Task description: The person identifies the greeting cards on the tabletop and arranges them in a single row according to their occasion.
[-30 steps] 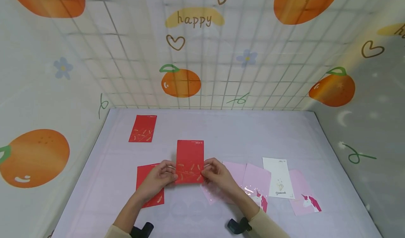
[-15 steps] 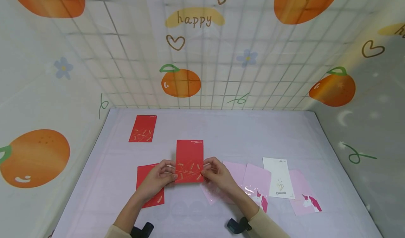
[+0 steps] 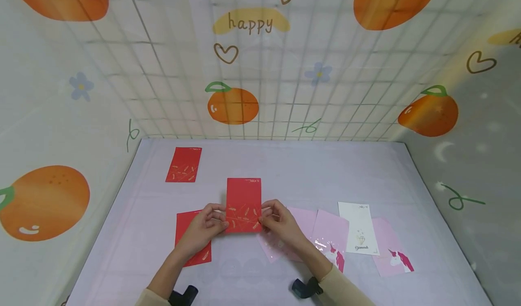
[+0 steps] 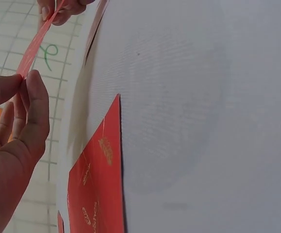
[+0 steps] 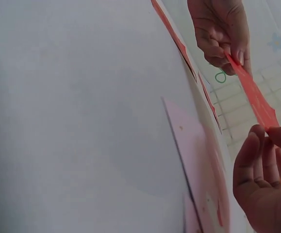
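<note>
Clock positions are read about the held card [image 3: 243, 209], with 12 toward the printed back wall [image 3: 272, 80]. At 10 o'clock, a far red card [image 3: 183, 166] lies flat on the white table [image 3: 309, 170], well apart from the other cards. At 8 o'clock, a near red card [image 3: 183, 227] lies partly hidden beneath the line of the left hand [image 3: 201, 231]. That hand pinches the lower left edge of the held card between thumb and fingers. The held card, red with gold feather marks, is raised off the table and is seen nearly edge-on in both wrist views. At 4 o'clock, the right hand [image 3: 282, 224] pinches its lower right edge; the two hands are thus apart, with the card between them. Also near 4 o'clock, overlapping pink cards [image 3: 331, 233] lie partly behind the right hand and forearm. Between 3 and 4 o'clock, a white card [image 3: 358, 227] bears a diamond print and, just beyond it, a unicorn card [image 3: 392, 251] ends the row, tucked partly under the white card's edge.
</note>
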{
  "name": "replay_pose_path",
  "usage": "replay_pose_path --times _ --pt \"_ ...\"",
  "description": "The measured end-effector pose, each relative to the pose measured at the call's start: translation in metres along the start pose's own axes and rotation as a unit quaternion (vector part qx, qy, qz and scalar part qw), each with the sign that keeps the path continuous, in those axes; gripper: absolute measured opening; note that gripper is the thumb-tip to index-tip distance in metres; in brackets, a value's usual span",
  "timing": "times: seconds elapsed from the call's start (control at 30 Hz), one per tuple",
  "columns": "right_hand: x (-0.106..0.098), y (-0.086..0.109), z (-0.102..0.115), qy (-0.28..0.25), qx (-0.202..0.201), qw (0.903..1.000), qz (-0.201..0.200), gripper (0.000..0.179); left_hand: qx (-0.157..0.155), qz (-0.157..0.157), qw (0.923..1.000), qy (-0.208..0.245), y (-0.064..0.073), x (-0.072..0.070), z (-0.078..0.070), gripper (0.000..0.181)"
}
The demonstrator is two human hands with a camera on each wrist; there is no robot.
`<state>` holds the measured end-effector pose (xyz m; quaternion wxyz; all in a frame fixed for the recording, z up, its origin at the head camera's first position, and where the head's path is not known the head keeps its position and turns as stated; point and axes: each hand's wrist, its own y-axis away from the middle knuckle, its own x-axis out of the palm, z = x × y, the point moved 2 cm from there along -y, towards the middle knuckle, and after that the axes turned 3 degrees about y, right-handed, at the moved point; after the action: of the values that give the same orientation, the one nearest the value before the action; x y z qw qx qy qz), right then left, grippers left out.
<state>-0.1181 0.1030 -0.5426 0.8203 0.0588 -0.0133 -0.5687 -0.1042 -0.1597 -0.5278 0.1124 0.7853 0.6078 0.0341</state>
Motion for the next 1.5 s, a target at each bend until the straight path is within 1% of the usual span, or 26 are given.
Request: replay_pose_path --times 0.17,0.27,0.43,0.53,0.67,0.8,0.87,0.93,1.07,1.13,1.3,1.5 --pt "0.002 -0.005 0.003 0.014 -0.007 0.9997 -0.016 0.031 -0.001 -0.016 0.9998 -0.009 -0.002 -0.003 -0.003 0.048" --pt "0.004 -0.009 0.005 0.016 -0.019 0.9995 -0.019 0.031 0.001 -0.018 0.9997 -0.016 -0.004 -0.006 -0.006 0.048" --pt "0.008 -0.018 0.008 0.019 -0.027 0.9992 -0.023 0.034 0.008 -0.017 0.9994 -0.029 -0.009 -0.013 -0.01 0.046" --pt "0.012 -0.025 0.011 0.023 -0.034 0.9988 -0.027 0.035 0.006 -0.024 0.9985 -0.049 -0.013 -0.019 -0.011 0.046" --pt "0.017 -0.032 0.027 0.025 -0.044 0.9984 -0.024 0.035 0.007 -0.039 0.9959 -0.082 -0.02 -0.028 -0.013 0.048" --pt "0.021 -0.041 0.047 0.03 -0.055 0.998 -0.013 0.036 0.011 -0.053 0.994 -0.095 -0.029 -0.039 -0.018 0.05" --pt "0.023 -0.05 0.049 0.032 -0.059 0.9976 -0.014 0.036 0.015 -0.054 0.9938 -0.096 -0.035 -0.044 -0.021 0.049" --pt "0.024 -0.061 0.044 0.036 -0.063 0.9972 -0.019 0.037 0.018 -0.057 0.9932 -0.1 -0.04 -0.049 -0.024 0.049" --pt "0.029 -0.083 0.032 0.041 -0.07 0.996 -0.036 0.037 0.022 -0.063 0.9901 -0.123 -0.048 -0.06 -0.028 0.049" --pt "0.033 -0.091 0.03 0.047 -0.072 0.9953 -0.044 0.036 0.023 -0.069 0.9881 -0.136 -0.052 -0.067 -0.03 0.05" --pt "0.041 -0.112 0.034 0.064 -0.067 0.9938 -0.061 0.035 0.032 -0.078 0.9831 -0.163 -0.065 -0.085 -0.036 0.049" --pt "0.048 -0.135 0.041 0.083 -0.064 0.9926 -0.061 0.037 0.044 -0.086 0.978 -0.185 -0.083 -0.103 -0.044 0.044"
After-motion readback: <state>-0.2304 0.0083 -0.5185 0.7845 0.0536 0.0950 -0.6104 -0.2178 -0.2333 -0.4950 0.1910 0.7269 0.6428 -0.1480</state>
